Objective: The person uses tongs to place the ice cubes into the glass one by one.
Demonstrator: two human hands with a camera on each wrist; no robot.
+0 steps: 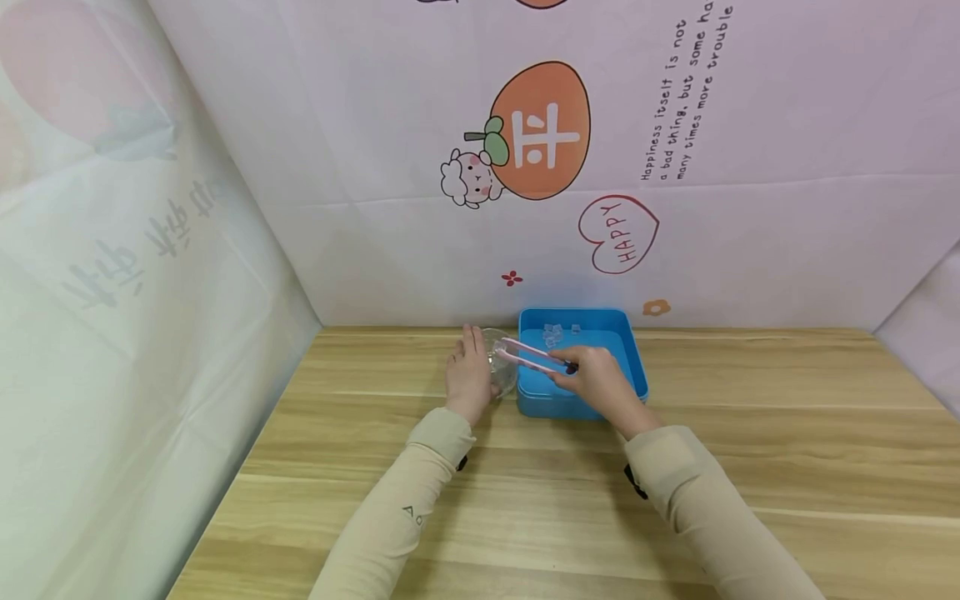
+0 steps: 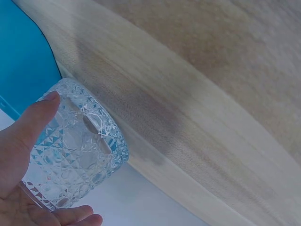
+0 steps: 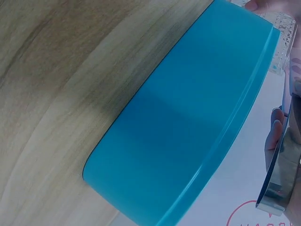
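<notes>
Cream sleeves (image 1: 390,508): both forearms are stretched forward from the near edge of view, angled inward toward one spot.
Wooden table (image 1: 525,517): everything in use is set at its far edge, in front of the hands.
Right hand (image 1: 600,379): pink tongs (image 1: 534,351) are pinched between thumb and fingers; they are aimed leftward across the box wall, probably so that the glass mouth can be reached from above.
Left hand (image 1: 469,375): clamped round the glass, thumb on one side and fingers on the other, presumably so that sliding or tipping is prevented.
Patterned glass (image 2: 77,146): stood upright just beside the box; whether the two touch cannot be told.
Tong tips: held over the glass, with what appears to be a clear piece (image 1: 500,345) between them; whether it is firmly gripped cannot be told.
Blue box (image 1: 570,407): placed right of the glass, beneath the right hand; its raised wall stands between interior and glass and must be cleared.
Clear cubes (image 1: 553,335): clustered in the box's far left part, one lying slightly apart.
Printed backdrop (image 1: 375,208): hung close behind box and glass, so little room is left there.
</notes>
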